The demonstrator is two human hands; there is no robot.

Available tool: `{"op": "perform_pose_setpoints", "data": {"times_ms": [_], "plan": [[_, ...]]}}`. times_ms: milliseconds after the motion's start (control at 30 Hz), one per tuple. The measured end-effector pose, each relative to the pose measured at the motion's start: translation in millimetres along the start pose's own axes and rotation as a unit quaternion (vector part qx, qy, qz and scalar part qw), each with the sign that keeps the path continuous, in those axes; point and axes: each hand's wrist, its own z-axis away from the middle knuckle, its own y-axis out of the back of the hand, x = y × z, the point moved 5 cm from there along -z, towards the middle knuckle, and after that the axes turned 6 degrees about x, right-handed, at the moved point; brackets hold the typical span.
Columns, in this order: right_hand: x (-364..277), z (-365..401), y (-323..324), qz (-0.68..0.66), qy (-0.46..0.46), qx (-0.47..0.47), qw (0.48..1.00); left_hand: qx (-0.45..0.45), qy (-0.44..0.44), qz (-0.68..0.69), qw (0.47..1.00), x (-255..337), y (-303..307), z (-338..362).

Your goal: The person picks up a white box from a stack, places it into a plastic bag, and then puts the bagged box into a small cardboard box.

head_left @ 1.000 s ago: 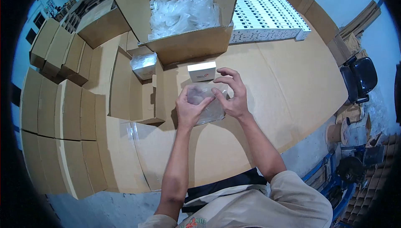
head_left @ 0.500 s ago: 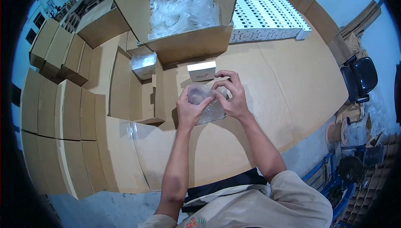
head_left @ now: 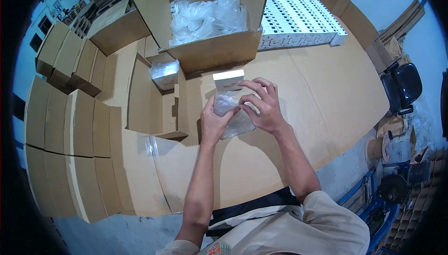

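Table [head_left: 345, 101]: tan cardboard.
My bag [head_left: 238, 125]: clear, with whitish glints.
Small box [head_left: 228, 76] before me: white, faint print on its front.
Printed boxes [head_left: 298, 19] at the table's far right corner: white, tops patterned in rows of dark squares.
Open carton [head_left: 217, 54] at the far edge: brown; plastic film [head_left: 210, 19] inside, milky white.
Cartons [head_left: 81, 124] along the left edge: plain brown.
My shirt [head_left: 270, 231]: beige, red-and-green print [head_left: 217, 249].

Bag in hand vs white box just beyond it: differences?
The plastic bag is see-through; the white box is opaque with small print. The bag is limp and wrinkled; the box has straight edges. The left hand grips the bag; the box rests on the cardboard surface. Both are in front of the large carton.
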Motion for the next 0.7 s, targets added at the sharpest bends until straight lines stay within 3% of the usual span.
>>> {"op": "perform_pose_setpoints", "data": {"times_ms": [233,433,533,633,700], "plan": [[-3.8,-4.6,-6.0,0.047,0.058,-0.071,0.995,-0.026,0.002,-0.007,1.000,-2.4,2.0,1.4],[-6.3,-15.1,-4.2,0.080,-0.016,-0.167,0.983,-0.051,-0.021,-0.008,0.998,1.7,2.3,1.2],[-16.2,-31.0,-0.2,0.090,-0.026,-0.259,0.961,-0.065,-0.030,0.008,0.997,3.0,1.0,2.7],[-1.2,-33.9,-11.5,0.027,-0.097,-0.296,0.950,-0.080,-0.046,0.016,0.996,8.3,1.3,5.0],[-1.0,-39.7,-15.1,0.001,-0.086,-0.318,0.944,-0.087,-0.058,0.019,0.994,11.4,0.4,5.3]]}}
